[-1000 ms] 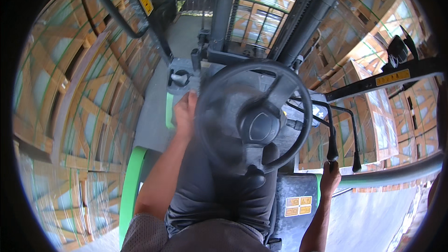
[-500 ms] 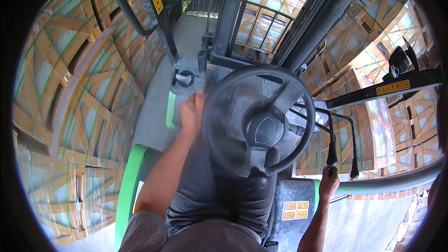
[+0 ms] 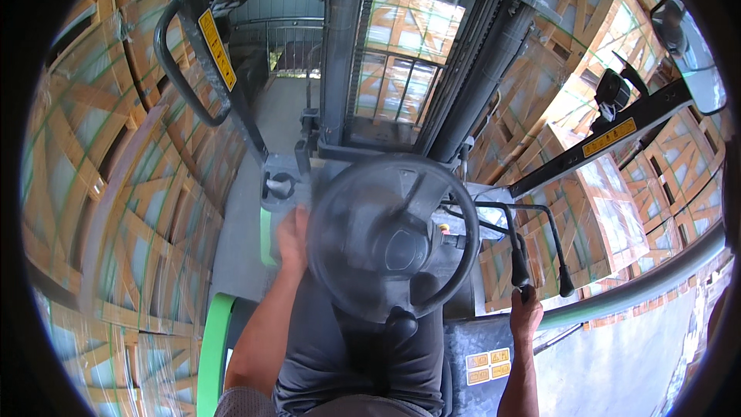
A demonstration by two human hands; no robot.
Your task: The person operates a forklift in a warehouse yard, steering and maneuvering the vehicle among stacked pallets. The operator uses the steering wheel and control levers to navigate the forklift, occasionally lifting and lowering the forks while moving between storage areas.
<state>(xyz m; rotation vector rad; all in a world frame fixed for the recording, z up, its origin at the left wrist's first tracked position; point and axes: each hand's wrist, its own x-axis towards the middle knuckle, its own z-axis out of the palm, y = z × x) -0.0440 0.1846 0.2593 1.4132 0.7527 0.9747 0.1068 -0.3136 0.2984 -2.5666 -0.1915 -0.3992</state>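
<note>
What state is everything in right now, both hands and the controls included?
Steering wheel: left part blurred; turning unconfirmed.
Left hand: at the wheel's left rim, grip unclear.
Inner lever: held at its end.
Right hand: closed on that lever's end.
Outer lever: untouched.
Left-side crates: stacked, strapped, film-wrapped.
Round holder: something pale inside, unclear what.

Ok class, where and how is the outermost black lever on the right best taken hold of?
Probably by the thick knob at the free end of the outermost black lever, coming from the near side with the right hand. The lever is thin and bent above the knob, which is wider and points that way, close to that hand.
</note>
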